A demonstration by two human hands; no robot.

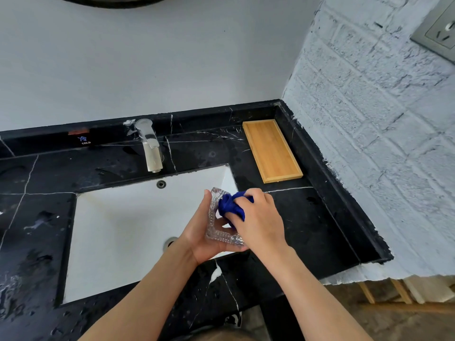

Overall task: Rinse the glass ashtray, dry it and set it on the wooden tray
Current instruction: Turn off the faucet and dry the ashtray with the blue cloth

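The clear, ribbed glass ashtray (pixel 214 219) is tilted on edge over the right side of the white sink (pixel 118 230). My left hand (pixel 204 239) grips it from behind and below. My right hand (pixel 258 222) presses a bunched blue cloth (pixel 229 205) into the ashtray's hollow. The wooden tray (pixel 272 151) lies flat with nothing on it on the black counter, beyond and to the right of my hands.
A chrome faucet (pixel 151 148) stands behind the basin, with no water running. The black marble counter (pixel 307 225) is spotted with water. A white brick wall (pixel 369 143) closes off the right side, and the counter's front edge lies near my forearms.
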